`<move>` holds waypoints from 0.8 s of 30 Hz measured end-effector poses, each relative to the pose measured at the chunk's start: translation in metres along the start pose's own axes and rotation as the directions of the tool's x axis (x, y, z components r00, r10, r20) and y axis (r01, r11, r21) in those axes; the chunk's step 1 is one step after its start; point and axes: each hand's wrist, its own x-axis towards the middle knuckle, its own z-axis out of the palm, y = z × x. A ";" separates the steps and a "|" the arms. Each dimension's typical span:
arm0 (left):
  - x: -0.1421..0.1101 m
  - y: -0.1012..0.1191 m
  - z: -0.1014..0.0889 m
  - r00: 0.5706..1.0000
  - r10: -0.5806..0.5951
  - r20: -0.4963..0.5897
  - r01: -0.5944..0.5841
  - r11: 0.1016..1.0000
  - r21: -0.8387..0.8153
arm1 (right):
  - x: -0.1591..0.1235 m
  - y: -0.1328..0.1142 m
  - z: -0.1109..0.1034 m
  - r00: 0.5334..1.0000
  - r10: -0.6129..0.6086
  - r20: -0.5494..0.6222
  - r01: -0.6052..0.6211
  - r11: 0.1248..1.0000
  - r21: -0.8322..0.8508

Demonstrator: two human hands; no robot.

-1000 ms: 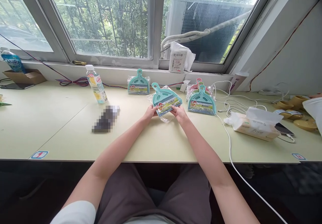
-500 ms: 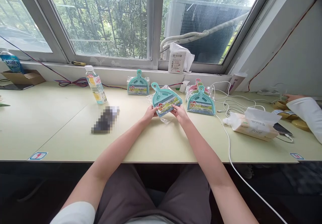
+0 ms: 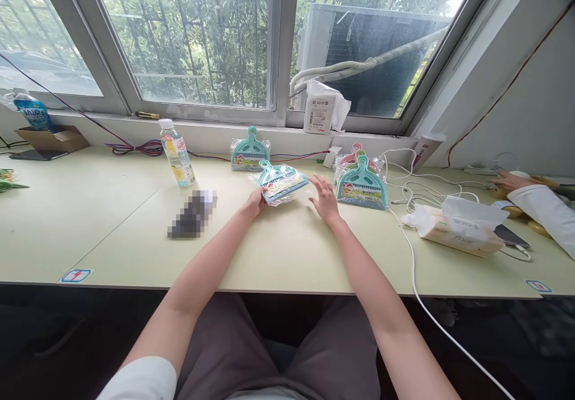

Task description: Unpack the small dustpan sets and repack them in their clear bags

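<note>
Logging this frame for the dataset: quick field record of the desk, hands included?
left hand: holding a bagged teal dustpan
right hand: open, apart from that dustpan, nearest a second bagged dustpan
behind: third bagged dustpan
also on desk: water bottle, tissue pack
other person: a hand at the far right of the desk

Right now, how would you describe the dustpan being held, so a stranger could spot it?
Below the window, on the long pale table, sit several bagged dustpans. The held teal dustpan is the only one in a hand: the left hand grips it, with the right hand open beside it.
</note>
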 end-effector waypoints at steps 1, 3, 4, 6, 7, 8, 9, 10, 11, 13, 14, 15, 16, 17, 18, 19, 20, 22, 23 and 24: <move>-0.002 0.001 0.001 1.000 -0.015 0.009 0.015 1.000 0.002 | 0.000 0.001 0.001 0.999 -0.044 0.009 0.044 0.999 -0.027; -0.007 0.002 0.002 0.998 -0.053 0.040 0.052 0.998 0.032 | 0.001 0.001 0.003 0.996 -0.086 -0.014 0.085 0.996 -0.040; -0.009 0.003 0.002 0.995 -0.074 0.064 0.071 0.996 0.056 | 0.002 0.001 0.004 0.996 -0.085 -0.041 0.084 0.996 -0.029; -0.011 0.003 0.001 0.988 -0.107 0.114 0.094 0.989 0.115 | 0.003 0.001 0.004 0.994 -0.056 -0.090 0.057 0.998 0.012; -0.011 0.003 0.001 0.984 -0.116 0.136 0.096 0.985 0.145 | 0.003 0.001 0.003 0.994 -0.037 -0.108 0.040 0.999 0.031; -0.011 0.003 -0.001 0.981 -0.120 0.155 0.092 0.981 0.174 | 0.003 0.000 0.003 0.992 -0.020 -0.121 0.025 0.999 0.042; -0.011 0.003 -0.002 0.977 -0.120 0.175 0.084 0.976 0.201 | 0.003 0.000 0.003 0.991 -0.007 -0.136 0.013 0.999 0.046; -0.010 0.003 -0.003 0.973 -0.123 0.197 0.076 0.970 0.231 | 0.002 0.000 0.002 0.988 0.003 -0.152 0.004 0.999 0.044; -0.010 0.003 -0.004 0.966 -0.127 0.224 0.066 0.963 0.260 | 0.002 0.000 0.002 0.986 0.010 -0.168 -0.004 0.999 0.038; -0.009 0.002 -0.005 0.948 -0.139 0.288 0.044 0.948 0.315 | 0.002 0.000 0.003 0.981 0.020 -0.194 -0.014 0.999 0.032; -0.009 0.002 -0.006 0.936 -0.145 0.320 0.030 0.941 0.337 | 0.002 0.001 0.003 0.979 0.025 -0.201 -0.017 0.999 0.039; -0.010 0.002 -0.006 0.925 -0.150 0.350 0.017 0.934 0.356 | 0.003 0.002 0.004 0.979 0.031 -0.201 -0.021 0.998 0.054; -0.010 0.002 -0.007 0.915 -0.154 0.373 0.004 0.928 0.373 | 0.003 0.002 0.005 0.980 0.038 -0.196 -0.023 0.996 0.080; -0.011 0.002 -0.007 0.907 -0.157 0.392 -0.008 0.922 0.387 | 0.003 0.003 0.005 0.981 0.045 -0.189 -0.024 0.993 0.114; -0.012 0.002 -0.007 0.899 -0.159 0.409 -0.020 0.916 0.401 | 0.003 0.004 0.006 0.982 0.051 -0.183 -0.023 0.988 0.150; -0.013 0.003 -0.007 0.890 -0.162 0.426 -0.033 0.910 0.414 | 0.003 0.004 0.006 0.982 0.054 -0.182 -0.021 0.984 0.179; -0.014 0.003 -0.007 0.881 -0.164 0.444 -0.047 0.903 0.427 | 0.002 0.004 0.007 0.981 0.055 -0.189 -0.017 0.980 0.197; -0.017 0.004 -0.007 0.864 -0.163 0.476 -0.080 0.890 0.450 | 0.001 0.003 0.006 0.977 0.045 -0.208 -0.004 0.981 0.192; -0.019 0.004 -0.006 0.857 -0.160 0.490 -0.097 0.884 0.458 | 0.001 0.002 0.005 0.976 0.038 -0.214 -0.001 0.985 0.172; -0.020 0.005 -0.006 0.853 -0.155 0.498 -0.111 0.879 0.464 | 0.000 0.000 0.005 0.975 0.034 -0.218 -0.002 0.989 0.145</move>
